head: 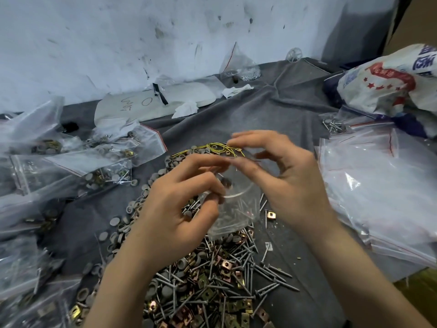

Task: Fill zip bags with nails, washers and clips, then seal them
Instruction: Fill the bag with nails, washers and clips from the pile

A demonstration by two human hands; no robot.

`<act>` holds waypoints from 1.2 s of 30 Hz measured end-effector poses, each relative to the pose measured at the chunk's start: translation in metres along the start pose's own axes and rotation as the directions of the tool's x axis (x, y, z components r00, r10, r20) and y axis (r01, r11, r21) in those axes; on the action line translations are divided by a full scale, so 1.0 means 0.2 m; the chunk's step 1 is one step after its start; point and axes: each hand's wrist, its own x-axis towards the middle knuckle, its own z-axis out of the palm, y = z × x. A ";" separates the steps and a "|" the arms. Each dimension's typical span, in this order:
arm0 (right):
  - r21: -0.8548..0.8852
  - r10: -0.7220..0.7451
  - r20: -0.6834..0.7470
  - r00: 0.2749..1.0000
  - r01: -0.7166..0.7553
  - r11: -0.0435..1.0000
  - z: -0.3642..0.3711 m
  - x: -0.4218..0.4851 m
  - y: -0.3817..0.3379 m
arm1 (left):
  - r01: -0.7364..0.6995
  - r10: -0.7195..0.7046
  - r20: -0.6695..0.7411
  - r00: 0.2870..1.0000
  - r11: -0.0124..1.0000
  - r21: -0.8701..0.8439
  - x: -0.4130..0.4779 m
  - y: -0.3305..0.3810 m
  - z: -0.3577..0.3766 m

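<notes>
Grey wrinkled cloth (272,110) lies bare beyond both hands, toward the wall. Stacked empty clear zip bags (383,185) crowd the right hand (286,181) on its outer side, and filled zip bags (71,162) crowd the left hand (175,204). A heap of grey nails, brass clips and grey round washers (212,280) sits under the wrists. Both hands pinch the upper edge of a small clear zip bag (236,214) between them, nails inside.
</notes>
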 end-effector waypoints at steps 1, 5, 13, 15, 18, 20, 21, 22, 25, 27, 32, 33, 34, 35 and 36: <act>0.044 0.022 -0.063 0.998 -0.019 0.999 0.00 -0.02 0.02 | 0.012 -0.012 -0.005 1.000 1.000 -0.001 0.00 0.00 0.00; 0.034 0.143 -0.309 0.940 -0.139 0.990 0.03 -0.15 0.12 | 0.087 -0.085 -0.070 0.994 0.996 0.028 0.00 -0.03 -0.01; -0.425 0.320 0.464 0.826 -0.109 0.899 0.18 -0.52 0.25 | 0.131 -0.121 -0.132 0.984 0.989 0.073 0.00 -0.07 -0.05; -0.492 0.356 0.491 0.795 -0.084 0.867 0.20 -0.53 0.24 | 0.133 -0.123 -0.131 0.984 0.989 0.069 0.00 -0.06 -0.05; -0.526 0.368 0.494 0.788 -0.066 0.848 0.20 -0.51 0.22 | 0.129 -0.120 -0.127 0.985 0.989 0.066 0.00 -0.06 -0.05; -0.554 0.360 0.494 0.791 -0.033 0.832 0.20 -0.50 0.22 | 0.122 -0.114 -0.126 0.986 0.991 0.057 0.00 -0.06 -0.05; -0.565 0.352 0.500 0.791 -0.010 0.825 0.20 -0.49 0.22 | 0.121 -0.114 -0.126 0.985 0.991 0.051 0.00 -0.06 -0.05; -0.569 0.340 0.505 0.793 0.010 0.822 0.20 -0.49 0.22 | 0.120 -0.113 -0.127 0.985 0.992 0.047 0.00 -0.06 -0.05; -0.541 0.286 0.506 0.814 0.041 0.840 0.19 -0.48 0.24 | 0.119 -0.113 -0.122 0.986 0.992 0.048 0.00 -0.06 -0.05; -0.418 0.227 0.442 0.868 -0.025 0.908 0.17 -0.45 0.24 | 0.128 -0.123 -0.103 0.987 0.991 0.047 -0.01 -0.06 -0.04; -0.113 0.050 0.023 0.998 -0.047 0.993 0.06 -0.25 0.11 | 0.126 -0.125 -0.044 0.991 0.991 0.035 -0.01 -0.05 -0.04; -0.073 0.005 -0.043 0.999 -0.008 0.997 0.04 -0.19 0.08 | 0.118 -0.117 -0.031 0.993 0.993 0.019 -0.01 -0.05 -0.03; -0.057 -0.044 -0.091 0.995 0.038 0.998 0.03 -0.14 0.05 | 0.109 -0.108 -0.020 0.994 0.994 0.004 -0.01 -0.05 -0.03; -0.069 -0.089 -0.126 0.988 0.081 0.994 0.02 -0.10 0.02 | 0.099 -0.099 -0.012 0.995 0.995 -0.005 -0.01 -0.04 -0.03; -0.105 -0.121 -0.142 0.983 0.106 0.989 0.01 -0.06 0.00 | 0.091 -0.091 -0.009 0.996 0.996 -0.008 -0.01 -0.04 -0.03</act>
